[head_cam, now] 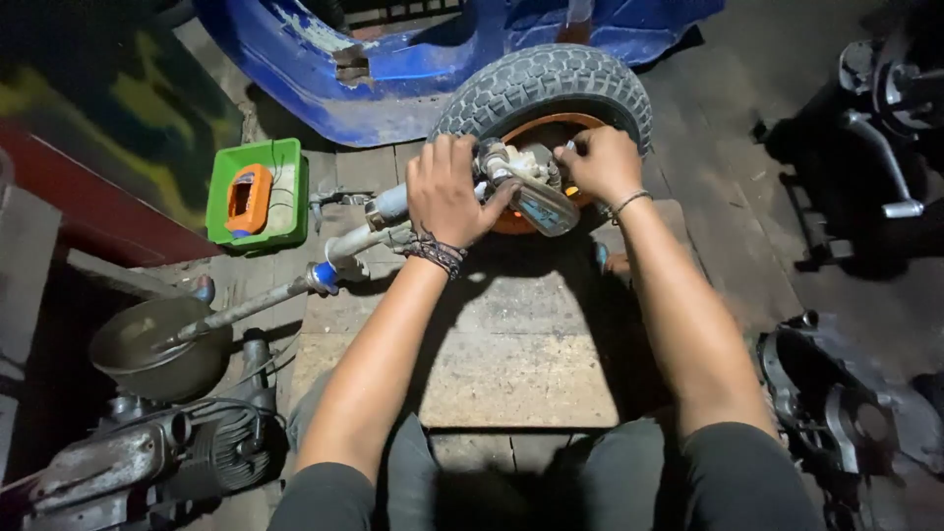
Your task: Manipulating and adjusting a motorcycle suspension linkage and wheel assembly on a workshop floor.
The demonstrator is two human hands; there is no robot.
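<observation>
Head view, looking down at a wooden board (pixel 511 344) on the floor between the person's knees. Left hand (pixel 447 192) sat on top of the metal hub assembly (pixel 526 187) at the centre of a small wheel, fingers curled down over it and closed on the part. Right hand (pixel 602 162) was at the hub's right side, fingertips pinched together on something small against the orange rim (pixel 565 126); what exactly it pinched was too small to tell. Both wrists wore bracelets.

Wheel: grey treaded tyre (pixel 546 84) on the orange rim, standing upright at the far edge of the board, just in front of a scuffed blue body panel (pixel 413 74). A grey fork tube (pixel 295 285) with a blue band ran from the hub down to the left, ending near a dark round metal bowl-shaped part (pixel 157 349).

Green plastic tray (pixel 258 192) with an orange item inside sat left of the wheel, well apart from the hands. Engine block with cooling fins (pixel 167 452) at lower left. Dark engine casing (pixel 836 393) lay at lower right, another dark machine with a kick lever (pixel 885 177) at upper right. Lighting was concentrated on the board; edges were dim.
</observation>
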